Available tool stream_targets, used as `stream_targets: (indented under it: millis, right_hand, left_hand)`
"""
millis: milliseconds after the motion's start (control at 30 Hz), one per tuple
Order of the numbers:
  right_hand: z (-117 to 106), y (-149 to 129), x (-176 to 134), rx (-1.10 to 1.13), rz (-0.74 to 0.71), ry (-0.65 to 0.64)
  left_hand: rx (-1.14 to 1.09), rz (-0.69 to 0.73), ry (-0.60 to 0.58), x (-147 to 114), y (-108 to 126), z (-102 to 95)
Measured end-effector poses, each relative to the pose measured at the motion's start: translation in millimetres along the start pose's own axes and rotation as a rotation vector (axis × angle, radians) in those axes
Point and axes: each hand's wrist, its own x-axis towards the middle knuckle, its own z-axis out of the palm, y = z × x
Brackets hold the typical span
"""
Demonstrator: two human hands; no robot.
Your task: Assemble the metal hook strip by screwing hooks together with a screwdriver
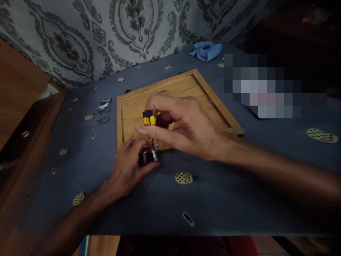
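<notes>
Upright in my right hand point(183, 128) is a screwdriver with a yellow and black handle point(149, 118), pinched between thumb and fingers. Its lower end points down at a shiny metal fitting point(154, 155) at the near edge of a framed wooden panel point(160, 93). My left hand point(128, 165) curls around this fitting, thumb on the near side and fingers on the far side. The fitting's exact kind is hard to make out, and the screwdriver's tip cannot be told apart from the metal. The panel lies flat, partly hidden behind my right hand.
Several loose shiny metal fittings point(103, 106) lie left of the panel. A blue cloth point(206, 51) is crumpled at the back, near the patterned wall point(135, 28). Dark blue cloth with pineapple prints point(213, 199) covers the table. Wooden furniture point(21, 92) stands along the left side. A blurred-out patch covers the right.
</notes>
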Motion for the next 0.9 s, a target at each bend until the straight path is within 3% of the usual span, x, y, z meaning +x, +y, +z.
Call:
stream_targets:
  millis: [300, 533, 733, 900]
  right_hand:
    - [-1.6, 0.6, 1.1, -0.007, 0.005, -0.02]
    - [-17.2, -9.5, 7.0, 0.073, 0.065, -0.247]
    - [-9.6, -6.2, 3.7, 0.064, 0.11, -0.117]
    - [-15.5, -7.2, 7.2, 0.073, 0.094, -0.179]
  left_hand:
    - [-0.008, 0.007, 0.009, 0.7, 0.9, 0.7]
    - [0.024, -0.032, 0.003, -0.4, 0.5, 0.9]
    - [0.037, 0.004, 0.028, -0.9, 0.4, 1.4]
    - [0.031, -0.003, 0.001, -0.4, 2.2, -0.2]
